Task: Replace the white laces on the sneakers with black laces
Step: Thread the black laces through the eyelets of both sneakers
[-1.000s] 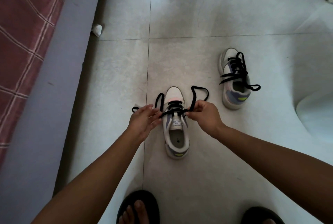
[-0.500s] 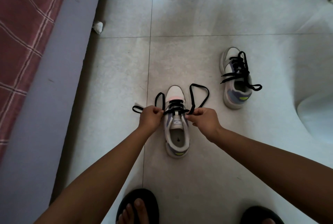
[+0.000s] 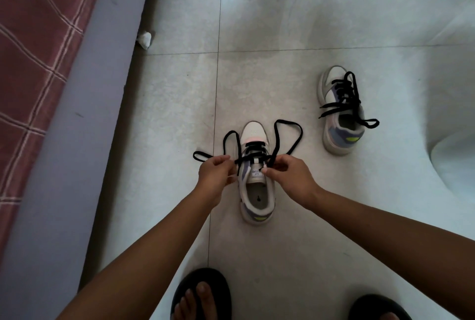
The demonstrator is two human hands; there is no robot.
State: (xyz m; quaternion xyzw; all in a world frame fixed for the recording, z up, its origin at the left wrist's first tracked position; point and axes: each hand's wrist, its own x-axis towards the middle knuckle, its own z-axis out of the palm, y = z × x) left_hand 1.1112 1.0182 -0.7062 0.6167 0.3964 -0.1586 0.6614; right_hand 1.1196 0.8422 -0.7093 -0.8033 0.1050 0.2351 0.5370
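Tongue label [image 3: 257, 173]: white patch on the near sneaker [image 3: 257, 191], dark print, upside down from here, too small to read.
Second sneaker [image 3: 340, 111]: no lettering legible.
Floor tiles [image 3: 282, 11]: no markings legible.

Black laces [image 3: 288, 137] on white-and-lilac sneakers [image 3: 254, 191]; red plaid bedcover [image 3: 33, 49].

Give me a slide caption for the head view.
Both hands, left and right, pinch a black lace on the near sneaker.
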